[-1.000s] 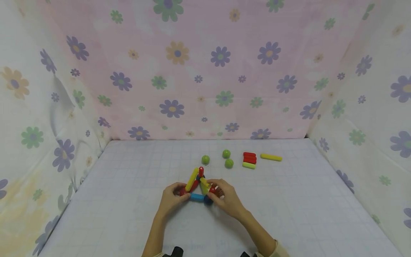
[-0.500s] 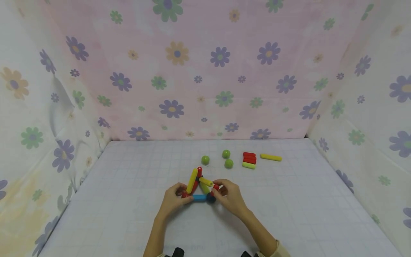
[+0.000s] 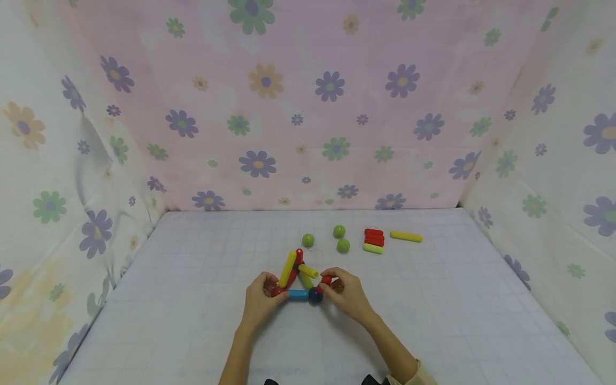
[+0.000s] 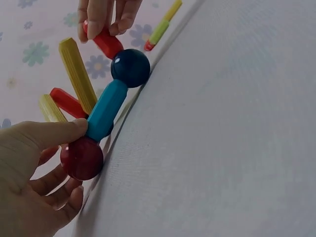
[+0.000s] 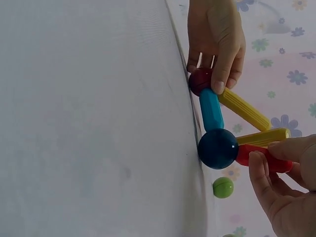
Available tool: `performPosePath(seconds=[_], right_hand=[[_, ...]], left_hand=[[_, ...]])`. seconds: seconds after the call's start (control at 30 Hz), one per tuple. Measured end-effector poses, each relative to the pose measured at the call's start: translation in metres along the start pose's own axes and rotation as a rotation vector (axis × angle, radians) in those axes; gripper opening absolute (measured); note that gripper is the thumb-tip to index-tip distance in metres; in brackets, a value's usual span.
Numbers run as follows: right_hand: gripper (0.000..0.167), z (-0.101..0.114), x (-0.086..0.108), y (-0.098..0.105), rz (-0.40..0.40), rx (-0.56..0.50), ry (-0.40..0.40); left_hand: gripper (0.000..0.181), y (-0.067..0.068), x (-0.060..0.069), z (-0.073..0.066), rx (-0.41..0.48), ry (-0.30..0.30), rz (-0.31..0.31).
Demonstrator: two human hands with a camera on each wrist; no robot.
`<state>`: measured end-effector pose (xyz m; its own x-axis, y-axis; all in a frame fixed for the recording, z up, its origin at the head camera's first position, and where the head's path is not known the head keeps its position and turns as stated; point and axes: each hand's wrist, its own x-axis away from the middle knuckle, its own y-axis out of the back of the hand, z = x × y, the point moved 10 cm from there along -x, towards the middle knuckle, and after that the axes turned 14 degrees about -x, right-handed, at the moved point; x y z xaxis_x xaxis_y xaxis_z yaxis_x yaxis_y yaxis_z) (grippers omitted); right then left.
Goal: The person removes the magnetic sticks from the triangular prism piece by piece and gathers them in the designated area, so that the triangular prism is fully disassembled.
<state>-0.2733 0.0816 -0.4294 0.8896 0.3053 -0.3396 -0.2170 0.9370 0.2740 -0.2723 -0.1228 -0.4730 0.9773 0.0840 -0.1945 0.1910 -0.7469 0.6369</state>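
Observation:
My left hand (image 3: 260, 299) grips the red ball (image 4: 82, 158) at the left corner of a joined rod-and-ball frame, its thumb on the end of a blue rod (image 4: 107, 110). That rod runs to a dark blue ball (image 5: 217, 148) at the right corner. My right hand (image 3: 350, 297) pinches a short red rod (image 5: 264, 158), which slants up from the dark blue ball. One yellow rod (image 3: 287, 269) leans up from the left corner; another yellow rod (image 3: 308, 271) sticks out from the back. A yellow-green rod (image 3: 305, 280) lies between the back and right corners.
Behind the frame lie three green balls (image 3: 308, 240). Farther right are red rods (image 3: 374, 237) in a stack, a short yellow-green rod (image 3: 372, 248) and a long yellow rod (image 3: 406, 236). Flowered cloth walls (image 3: 308, 133) enclose the white tabletop (image 3: 192, 321).
The right hand has moved slightly right, and the red rod it pinches now tilts outward, apart from the yellow rod's end. The frame has shifted slightly; both hands keep their hold.

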Motion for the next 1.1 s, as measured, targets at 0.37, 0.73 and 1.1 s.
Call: performPosePath(seconds=[0.37,0.73,1.1], right_hand=[[0.018,-0.010,-0.003,-0.004,0.033,-0.132,0.010],[0.019,-0.005,-0.006,-0.009,0.074,-0.182,-0.120],[0.024,-0.043,-0.005,0.002,0.001,-0.120,-0.210]], left_hand=[[0.032,0.006,0.015,-0.056,-0.065,-0.385,-0.293],[0.033,-0.022,0.016,-0.063,-0.236,-0.336,-0.241],[0.027,-0.025,0.013,-0.058,-0.166,-0.287,-0.195]])
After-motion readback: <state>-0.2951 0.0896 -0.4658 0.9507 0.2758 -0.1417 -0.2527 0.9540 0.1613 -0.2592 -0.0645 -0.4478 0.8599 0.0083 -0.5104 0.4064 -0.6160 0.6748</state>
